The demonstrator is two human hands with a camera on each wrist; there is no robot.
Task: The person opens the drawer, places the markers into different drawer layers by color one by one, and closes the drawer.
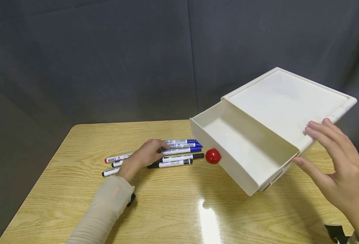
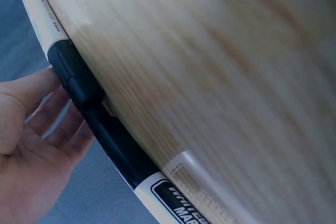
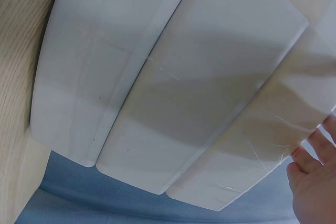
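1. While the left arm stretches forward in its pale sleeve (image 1: 103, 206), the left hand (image 1: 147, 153) hangs low over the table (image 1: 167, 210), back upward; the right hand (image 1: 342, 162) comes in from the lower right.
2. Several markers (image 1: 175, 163) lie in a loose group under and around the left hand, black- and blue-capped ones to its right, a red-ended one to its left. The white box (image 1: 289, 98) stands to their right, its drawer (image 1: 234, 169) pulled out and a red knob (image 1: 213, 156) on the drawer's front.
3. The left fingers bend down beside a black marker cap (image 2: 118, 140), which hides their tips, so a firm grip cannot be told. The right hand is spread, fingers nearly straight, touching the box's near edge without wrapping round it.
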